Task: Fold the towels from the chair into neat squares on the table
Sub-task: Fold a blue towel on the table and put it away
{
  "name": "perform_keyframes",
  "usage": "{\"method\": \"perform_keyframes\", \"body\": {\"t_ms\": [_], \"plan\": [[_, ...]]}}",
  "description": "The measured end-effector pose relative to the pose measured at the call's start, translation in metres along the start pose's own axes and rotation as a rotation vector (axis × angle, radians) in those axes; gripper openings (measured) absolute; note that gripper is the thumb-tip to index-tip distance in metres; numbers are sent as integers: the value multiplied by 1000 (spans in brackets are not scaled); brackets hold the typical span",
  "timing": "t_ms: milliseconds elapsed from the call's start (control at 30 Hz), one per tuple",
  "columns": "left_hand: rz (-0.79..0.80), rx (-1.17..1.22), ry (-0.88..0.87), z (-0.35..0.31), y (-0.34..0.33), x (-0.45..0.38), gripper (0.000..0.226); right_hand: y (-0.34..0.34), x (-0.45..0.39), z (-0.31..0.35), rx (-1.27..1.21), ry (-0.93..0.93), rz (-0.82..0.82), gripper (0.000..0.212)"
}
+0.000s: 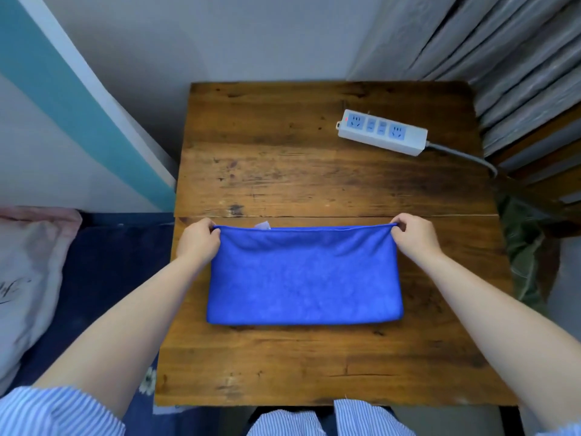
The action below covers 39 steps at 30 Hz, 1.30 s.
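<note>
Both hands were on the cloth. The left hand (198,239) had its fingers curled tight, pinching the far left corner of the blue towel (304,278). The right hand (414,236) did the same at the far right corner, fingers bunched and knuckles up. Neither hand was loose; each gripped towel and nothing else. Between them the far edge ran taut and almost straight, lifted a touch off the wood, and a small pale label (262,225) peeked out just behind that edge near the left side.

The towel lay doubled over as a wide rectangle on the wooden table (283,152), its rounded fold along the near side and the held edge on the far side. It sat in the near half of the tabletop, roughly centred, flat apart from slight sagging wrinkles below each pinched corner. Well beyond it, toward the far right corner, rested a white power strip (382,132), its grey cable (465,157) trailing off the table's right edge.
</note>
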State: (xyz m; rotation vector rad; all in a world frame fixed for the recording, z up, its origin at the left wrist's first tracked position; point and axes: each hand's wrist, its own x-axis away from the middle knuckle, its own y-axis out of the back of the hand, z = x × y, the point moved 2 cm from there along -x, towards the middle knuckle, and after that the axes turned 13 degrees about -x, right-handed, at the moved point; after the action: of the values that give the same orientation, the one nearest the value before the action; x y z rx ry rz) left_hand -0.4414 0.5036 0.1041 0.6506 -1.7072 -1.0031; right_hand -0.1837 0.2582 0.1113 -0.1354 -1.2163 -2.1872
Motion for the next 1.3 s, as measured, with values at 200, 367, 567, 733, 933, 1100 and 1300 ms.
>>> {"method": "perform_keyframes", "body": {"t_ms": [200,367,567,733,933,1100,1300], "plan": [[-9,-72,27,-1,-12,-12,28,-17,-15,-1,18,-19,-30,23],[-31,-106,49,-1,-24,-23,26,-28,-20,-8,88,-42,-49,26],[-129,-35,105,-4,-28,-11,35,-29,-20,-12,-63,-122,-109,34],[-310,-93,-229,-8,-55,32,41,-30,28,-24,-144,-72,-171,50],[-213,-325,-573,-45,-113,79,52,-58,97,-58,150,1,-56,51],[-39,-529,-549,-52,-127,78,62,-66,110,-66,267,-1,-38,50],[-1,-435,-502,-56,-126,85,89,-70,113,-77,188,-41,-83,52]]}}
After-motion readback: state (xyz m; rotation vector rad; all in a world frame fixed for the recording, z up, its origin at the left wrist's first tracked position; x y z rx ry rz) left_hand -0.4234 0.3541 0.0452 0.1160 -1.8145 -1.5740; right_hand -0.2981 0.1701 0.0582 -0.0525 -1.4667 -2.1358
